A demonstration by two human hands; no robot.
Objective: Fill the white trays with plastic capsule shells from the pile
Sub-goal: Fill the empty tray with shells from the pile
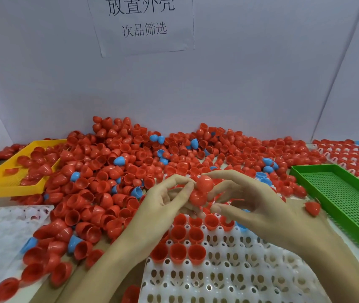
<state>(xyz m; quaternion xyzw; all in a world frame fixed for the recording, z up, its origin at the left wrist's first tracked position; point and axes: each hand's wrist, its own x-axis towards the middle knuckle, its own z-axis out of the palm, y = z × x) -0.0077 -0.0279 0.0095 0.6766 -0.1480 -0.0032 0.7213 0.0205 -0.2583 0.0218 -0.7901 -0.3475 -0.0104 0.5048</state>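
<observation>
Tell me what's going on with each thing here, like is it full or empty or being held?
White tray: partly filled, red shells in its far holes, near holes empty.
Held red shells: pinched between both hands above the tray.
Left hand: holds the shells.
Right hand: holds the shells.
Pile: heaped, mostly red, some blue.
Green basket: empty.
Yellow basket: some red shells inside.

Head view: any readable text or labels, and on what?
"放置外壳", large, top cut off by the frame edge: on the white paper sheet stuck to the back wall.
"次品筛选", smaller, below it on the same sheet.
No text shows on the trays or shells.
</observation>
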